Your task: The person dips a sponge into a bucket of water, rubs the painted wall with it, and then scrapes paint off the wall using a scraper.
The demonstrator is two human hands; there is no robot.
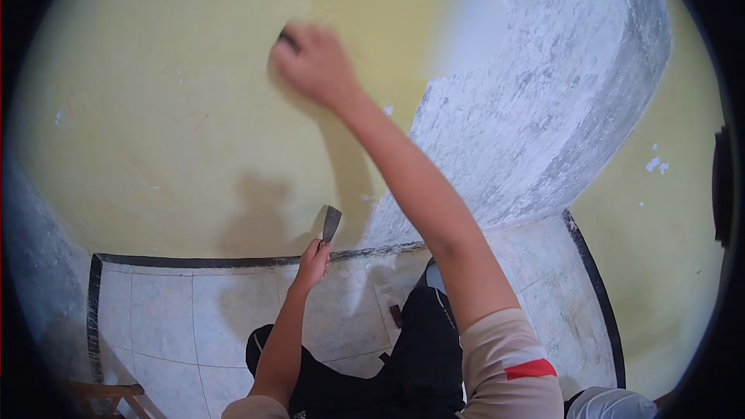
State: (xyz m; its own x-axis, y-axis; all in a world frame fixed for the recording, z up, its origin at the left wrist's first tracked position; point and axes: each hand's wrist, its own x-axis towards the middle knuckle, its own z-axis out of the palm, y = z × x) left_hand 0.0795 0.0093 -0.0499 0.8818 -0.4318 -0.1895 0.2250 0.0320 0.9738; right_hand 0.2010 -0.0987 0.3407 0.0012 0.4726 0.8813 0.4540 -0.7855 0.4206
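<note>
My right hand (314,62) is raised in front of the yellow wall (194,109), its fingers closed around a small dark object (289,39). Motion blur and the fingers hide what that object is. Lower down, my left hand (313,262) grips a putty knife (331,225) with its flat metal blade pointing up. To the right of my raised hand, a darker yellow patch (380,23) borders a stripped grey-white area (504,101) with a ragged paint edge.
Pale floor tiles (163,302) with a black border (194,262) run along the wall's foot. A small dark reddish object (396,316) lies near my knee. A wooden piece of furniture (101,390) stands at lower left, and a greyish rounded thing (613,403) sits at lower right.
</note>
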